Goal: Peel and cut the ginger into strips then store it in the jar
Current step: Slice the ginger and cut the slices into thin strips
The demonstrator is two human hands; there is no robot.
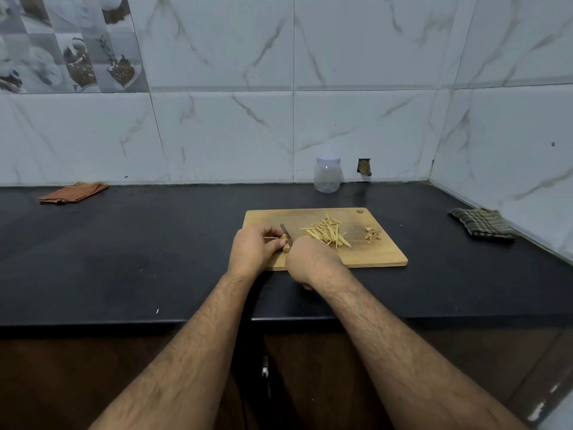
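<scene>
We see a kitchen corner with glossy white wall tiles that have grey marble veins, and at the upper left some printed tiles with pictures of cups and spices; we cannot find any readable writing there. The countertop [155,243] is a smooth, black, slightly shiny slab. On it lies a rectangular wooden cutting board [372,256] with rounded corners and a small round hole at its far right corner. In the middle of the board we see a loose heap of ginger strips [327,234], thin, pale yellow and fibrous, and to the right of it a little pile of brownish ginger peels [372,235]. At the left part of the board, the left hand [254,248] has its fingers curled and pinches a small ginger piece [285,238] against the wood. The right hand [311,263] is closed around the handle of a knife [286,232], which is hidden; only the narrow metal blade shows, touching the ginger piece beside the left fingertips. Behind the board, near the wall, stands a transparent plastic jar [327,178] with a white round lid on; it carries no label that we can see. A folded orange ribbed cloth [74,193] lies far left, and a crumpled dark checked cloth [482,225] lies at the right, near the side wall.
</scene>
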